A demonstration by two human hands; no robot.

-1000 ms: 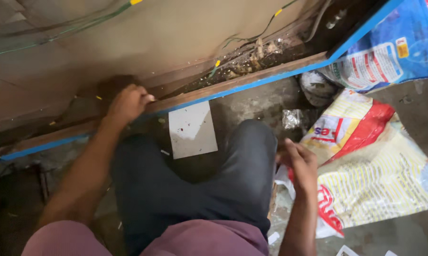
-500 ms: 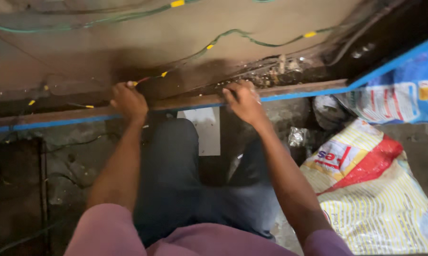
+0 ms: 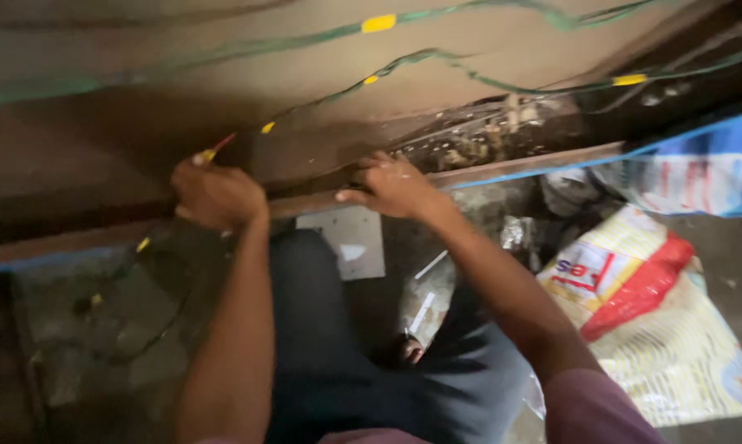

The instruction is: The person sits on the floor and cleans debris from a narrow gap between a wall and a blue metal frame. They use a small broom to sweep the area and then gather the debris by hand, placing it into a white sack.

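My left hand (image 3: 216, 196) is closed around a thin wire with a yellow band (image 3: 209, 154) at the edge of a long wooden rail (image 3: 519, 167). To its right, my right hand (image 3: 394, 187) rests on the same rail with its fingers curled over the edge, beside a patch of debris (image 3: 486, 140). Green wires with yellow tape marks (image 3: 378, 23) run across the brown panel (image 3: 223, 90) above both hands. My legs in dark trousers (image 3: 330, 353) fill the lower middle of the view.
A pale square tile (image 3: 350, 241) lies on the floor below the rail. Printed plastic sacks (image 3: 659, 312) lie at the right, with a blue and white one (image 3: 700, 168) behind them. Rough concrete floor (image 3: 83, 329) at the left.
My right hand rose from beside my knee to the rail and now rests there. My left hand stayed at the rail's edge and has closed on the wire.
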